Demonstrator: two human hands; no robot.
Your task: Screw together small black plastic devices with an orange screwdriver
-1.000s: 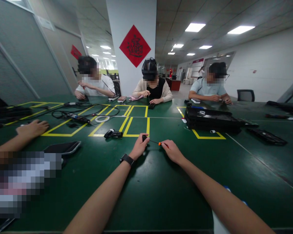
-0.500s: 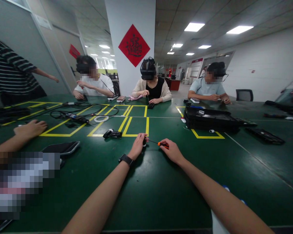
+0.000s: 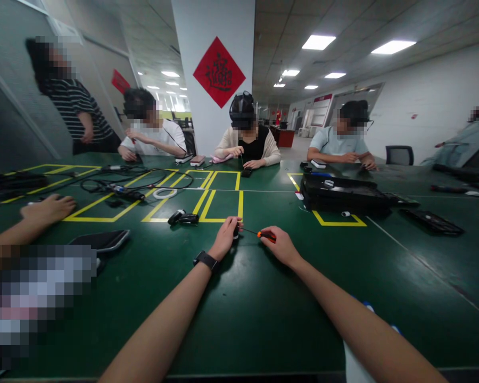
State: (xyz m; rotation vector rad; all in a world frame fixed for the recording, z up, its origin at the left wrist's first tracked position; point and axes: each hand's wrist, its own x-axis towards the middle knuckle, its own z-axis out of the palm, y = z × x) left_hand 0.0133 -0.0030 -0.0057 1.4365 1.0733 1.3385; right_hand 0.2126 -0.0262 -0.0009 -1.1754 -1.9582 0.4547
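Note:
My left hand (image 3: 224, 238), with a dark watch on its wrist, is closed around a small black-and-white part (image 3: 236, 232); the fingers hide most of it, so its kind does not show. In my right hand (image 3: 281, 246) is a screwdriver (image 3: 266, 235) with an orange-and-black handle, gripped by its handle. Its thin shaft points left and its tip meets the part or the left fingertips; which of these I cannot tell. On the green table (image 3: 239, 314), left of my left hand, lie small black pieces (image 3: 183, 217).
Cables (image 3: 127, 186) and a white ring (image 3: 165, 194) lie at the left. A black case (image 3: 343, 194) and a dark flat panel (image 3: 431, 221) are at the right. A neighbour's hand (image 3: 48, 208) rests on the left. Several people are around the table.
My hands and the screwdriver stay nearly in place. At the back left, the standing person in stripes has shifted right and lowered an outstretched arm.

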